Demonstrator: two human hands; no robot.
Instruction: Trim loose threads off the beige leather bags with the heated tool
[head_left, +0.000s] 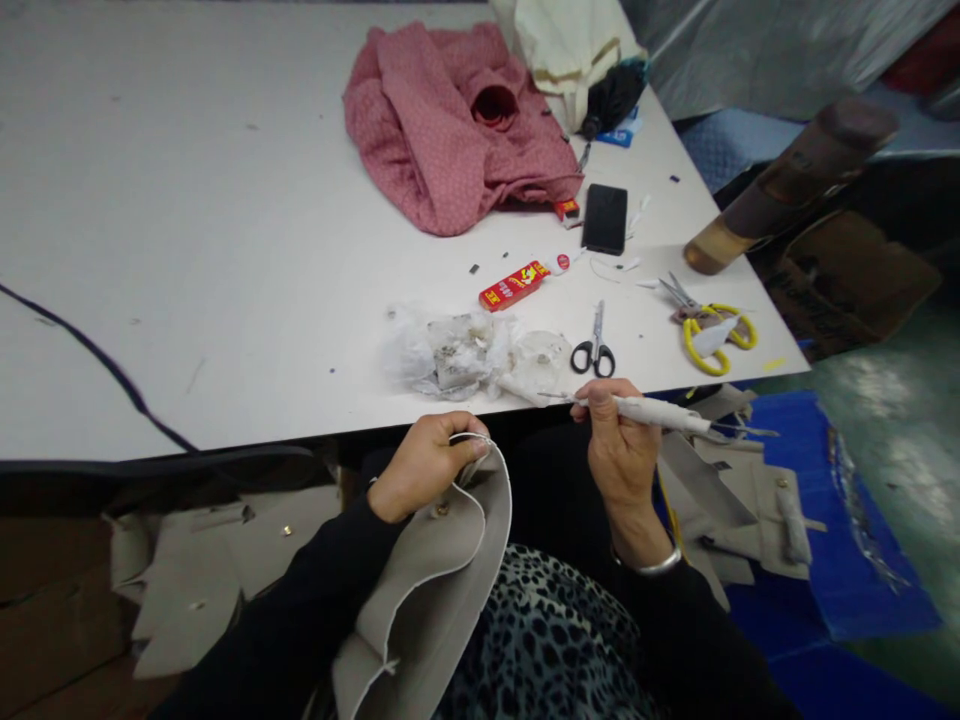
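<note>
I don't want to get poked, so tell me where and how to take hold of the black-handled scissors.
Grip the black-handled scissors by their loops, probably best from the near edge of the white table: they lie flat, loops toward that edge, blades pointing away. The right hand is closer, but it holds a white-handled tool.

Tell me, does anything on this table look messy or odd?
Yes, a little: the crumpled, whitish plastic bundle just beyond the left hand has dark smudges, which look grubby against the white table. A few small dark bits also dot the tabletop. I see no obvious spill.
</note>
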